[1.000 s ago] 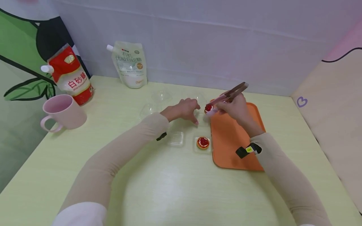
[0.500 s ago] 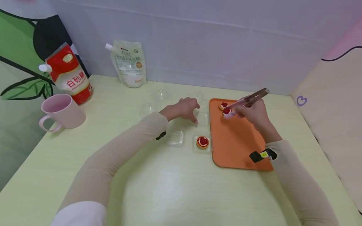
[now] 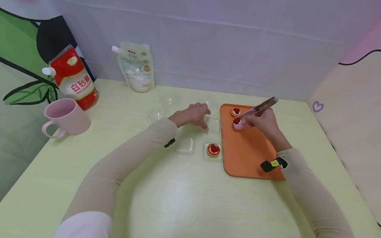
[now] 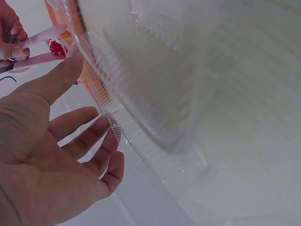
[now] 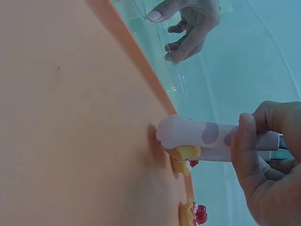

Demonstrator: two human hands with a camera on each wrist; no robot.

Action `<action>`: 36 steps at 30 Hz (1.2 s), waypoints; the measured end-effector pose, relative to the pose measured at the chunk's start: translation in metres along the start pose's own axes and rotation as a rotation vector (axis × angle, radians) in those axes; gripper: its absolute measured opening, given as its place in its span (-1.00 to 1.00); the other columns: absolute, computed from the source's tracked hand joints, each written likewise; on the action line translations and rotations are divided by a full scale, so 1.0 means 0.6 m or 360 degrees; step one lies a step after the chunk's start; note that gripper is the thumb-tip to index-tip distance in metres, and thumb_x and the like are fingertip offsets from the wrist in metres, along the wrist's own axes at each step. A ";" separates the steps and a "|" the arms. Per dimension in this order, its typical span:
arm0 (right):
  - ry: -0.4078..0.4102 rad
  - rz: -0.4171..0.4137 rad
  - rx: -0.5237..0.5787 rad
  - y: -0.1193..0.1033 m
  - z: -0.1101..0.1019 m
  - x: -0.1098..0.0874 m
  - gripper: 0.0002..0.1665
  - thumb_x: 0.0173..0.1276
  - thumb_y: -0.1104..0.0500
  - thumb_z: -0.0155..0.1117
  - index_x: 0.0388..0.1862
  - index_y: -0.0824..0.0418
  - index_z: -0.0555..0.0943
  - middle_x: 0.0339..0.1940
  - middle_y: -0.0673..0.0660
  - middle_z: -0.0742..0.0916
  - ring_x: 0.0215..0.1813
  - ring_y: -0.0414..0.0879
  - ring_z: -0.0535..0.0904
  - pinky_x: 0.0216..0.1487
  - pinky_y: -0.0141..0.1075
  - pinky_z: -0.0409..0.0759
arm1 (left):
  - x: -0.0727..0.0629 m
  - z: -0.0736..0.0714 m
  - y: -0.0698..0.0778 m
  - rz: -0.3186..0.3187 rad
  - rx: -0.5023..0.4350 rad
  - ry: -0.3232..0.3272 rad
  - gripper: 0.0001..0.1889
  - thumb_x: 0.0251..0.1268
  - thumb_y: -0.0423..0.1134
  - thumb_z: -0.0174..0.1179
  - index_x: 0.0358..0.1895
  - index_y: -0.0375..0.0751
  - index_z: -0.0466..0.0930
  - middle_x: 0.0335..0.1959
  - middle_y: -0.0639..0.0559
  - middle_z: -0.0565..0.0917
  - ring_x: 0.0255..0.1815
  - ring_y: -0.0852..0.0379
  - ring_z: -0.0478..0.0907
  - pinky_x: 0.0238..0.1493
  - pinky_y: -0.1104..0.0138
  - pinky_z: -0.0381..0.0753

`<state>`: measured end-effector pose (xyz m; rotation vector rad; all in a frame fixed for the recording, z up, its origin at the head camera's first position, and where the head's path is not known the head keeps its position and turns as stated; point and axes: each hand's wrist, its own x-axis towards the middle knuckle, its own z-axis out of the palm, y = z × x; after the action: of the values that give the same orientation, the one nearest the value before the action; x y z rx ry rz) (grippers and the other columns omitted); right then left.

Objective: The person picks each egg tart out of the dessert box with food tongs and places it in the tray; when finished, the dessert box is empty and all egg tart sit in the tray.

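Note:
In the head view, my right hand (image 3: 266, 124) grips pink tongs (image 3: 264, 105) with paw-shaped tips. A berry-topped tart (image 3: 237, 121) sits between the tips, close over the orange tray (image 3: 245, 152). Another tart (image 3: 236, 111) lies just behind it. The right wrist view shows one more tart (image 5: 192, 214) by the tray's far edge, hidden in the head view. My left hand (image 3: 193, 114) spreads its thumb and fingers at an opened clear plastic box (image 3: 213, 125); in the left wrist view its fingertips (image 4: 101, 113) are right at the box's edge.
A tart (image 3: 213, 150) sits in a clear box (image 3: 207, 158) left of the tray. Other clear boxes (image 3: 185, 145) stand around my left arm. A pink mug (image 3: 69, 120), a red sugar bag (image 3: 75, 79) and a white pouch (image 3: 137, 69) stand further left and back.
The right hand has carried the tart in the tongs from the clear box rightward over the tray, then shifted slightly left and lower. The left hand has stayed in place.

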<state>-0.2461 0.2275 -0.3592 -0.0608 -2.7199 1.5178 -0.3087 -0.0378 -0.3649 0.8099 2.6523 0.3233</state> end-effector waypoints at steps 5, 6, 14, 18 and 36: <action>-0.0020 0.0035 0.0001 0.003 0.001 0.004 -0.59 0.32 0.27 0.30 0.06 0.48 0.47 -0.34 0.09 0.69 -0.52 -0.31 0.65 -0.30 -0.35 0.71 | 0.002 0.003 -0.001 -0.0008 -0.0004 0.0004 -0.19 0.10 0.03 0.48 0.41 -0.21 0.42 0.34 -0.11 0.44 0.35 -0.10 0.33 0.36 0.03 0.27; -0.0018 0.0041 0.0002 0.003 0.000 0.004 -0.59 0.32 0.27 0.30 0.06 0.47 0.47 -0.36 0.07 0.69 -0.52 -0.31 0.66 -0.31 -0.35 0.71 | 0.002 0.003 -0.001 -0.0006 0.0000 0.0005 -0.19 0.10 0.03 0.48 0.41 -0.20 0.42 0.34 -0.11 0.44 0.35 -0.10 0.33 0.36 0.03 0.27; -0.0051 0.0056 0.0017 0.004 -0.003 0.007 -0.54 0.31 0.27 0.31 0.11 0.49 0.46 -0.40 0.01 0.69 -0.51 -0.32 0.65 -0.33 -0.40 0.69 | 0.004 0.003 0.000 0.0004 0.0015 0.0000 -0.19 0.11 0.04 0.48 0.41 -0.20 0.42 0.35 -0.12 0.43 0.37 -0.12 0.32 0.37 0.01 0.26; -0.0062 0.0052 0.0009 0.005 -0.005 0.008 -0.53 0.32 0.27 0.32 0.12 0.49 0.46 -0.41 -0.03 0.69 -0.51 -0.33 0.65 -0.35 -0.41 0.68 | 0.004 0.002 -0.001 -0.0008 0.0008 -0.0002 -0.20 0.12 0.04 0.47 0.41 -0.20 0.42 0.34 -0.12 0.43 0.36 -0.10 0.32 0.37 0.03 0.26; -0.0047 -0.0007 -0.0081 0.006 -0.001 0.012 -0.55 0.32 0.26 0.34 0.09 0.49 0.48 -0.33 0.16 0.71 -0.54 -0.33 0.64 -0.33 -0.34 0.71 | 0.004 0.001 0.001 -0.0017 0.0001 -0.0014 -0.20 0.12 0.03 0.47 0.42 -0.20 0.41 0.34 -0.12 0.44 0.38 -0.11 0.33 0.37 0.01 0.26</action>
<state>-0.2531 0.2304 -0.3617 -0.0334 -2.7799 1.4598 -0.3100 -0.0360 -0.3661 0.7953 2.6479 0.3154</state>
